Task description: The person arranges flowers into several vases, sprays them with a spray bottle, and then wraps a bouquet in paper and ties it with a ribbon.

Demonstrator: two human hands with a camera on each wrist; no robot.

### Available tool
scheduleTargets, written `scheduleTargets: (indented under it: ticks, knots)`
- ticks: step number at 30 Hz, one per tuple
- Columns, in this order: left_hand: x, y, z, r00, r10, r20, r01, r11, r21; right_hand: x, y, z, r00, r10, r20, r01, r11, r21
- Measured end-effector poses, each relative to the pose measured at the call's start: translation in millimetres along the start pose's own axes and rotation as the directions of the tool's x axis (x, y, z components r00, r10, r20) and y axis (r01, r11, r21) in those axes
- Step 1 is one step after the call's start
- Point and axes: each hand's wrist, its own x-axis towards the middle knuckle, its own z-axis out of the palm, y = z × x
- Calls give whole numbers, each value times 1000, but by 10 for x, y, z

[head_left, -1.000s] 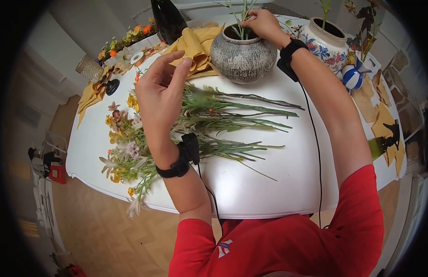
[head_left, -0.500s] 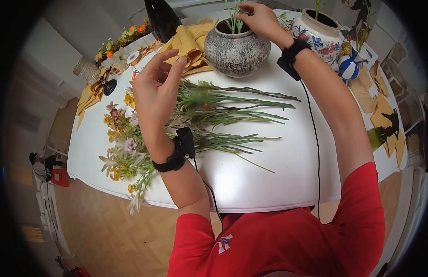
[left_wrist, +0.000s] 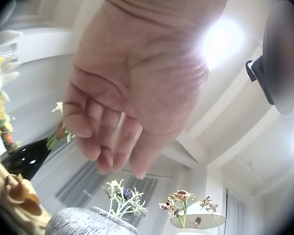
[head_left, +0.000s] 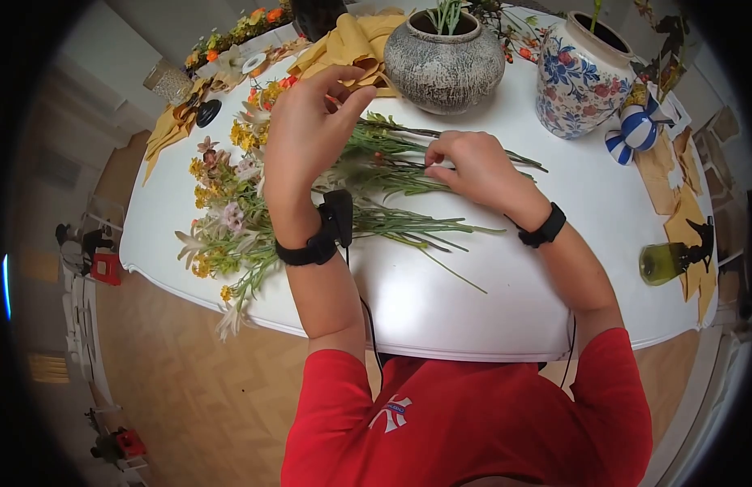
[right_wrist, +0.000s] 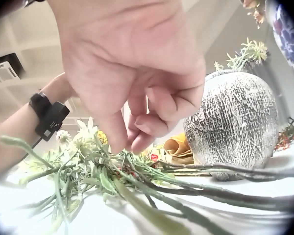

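Cut flowers [head_left: 232,215] lie on the white table [head_left: 506,284], their green stems [head_left: 441,223] pointing right. My left hand [head_left: 311,138] is raised over them, fingers loosely bent; its palm [left_wrist: 137,78] holds nothing. Above the upper stems is my right hand [head_left: 481,166], fingers bent, with a gap between thumb and forefinger. In the right wrist view the right hand's [right_wrist: 127,58] fingertips are close to leaves and stems [right_wrist: 206,191]; contact is unclear. Behind stands the round grey vase [head_left: 445,69], with a pale green sprig [head_left: 447,15] in it.
A floral-painted vase [head_left: 583,81] stands at the back right, beside a blue-and-white striped object [head_left: 639,127]. Farther right lies a green spray bottle [head_left: 661,264]. Yellow cloth or paper [head_left: 348,45] and a black vase [head_left: 317,15] are behind the left hand.
My right hand has left the sprig in the grey vase and come down toward me over the stems. The left hand remains raised. The head view has shifted.
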Motion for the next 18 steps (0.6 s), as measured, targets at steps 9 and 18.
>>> scheduleTargets:
  ticks: [9,18]
  knots:
    - [-5,56,76,998,18,54,-22,998,60,13,426,271,975,130,-181,-159,975,-156]
    - [-2,11,87,997,-41,60,37,997,62,44,420,166,949,45,-312,-82,991,-104]
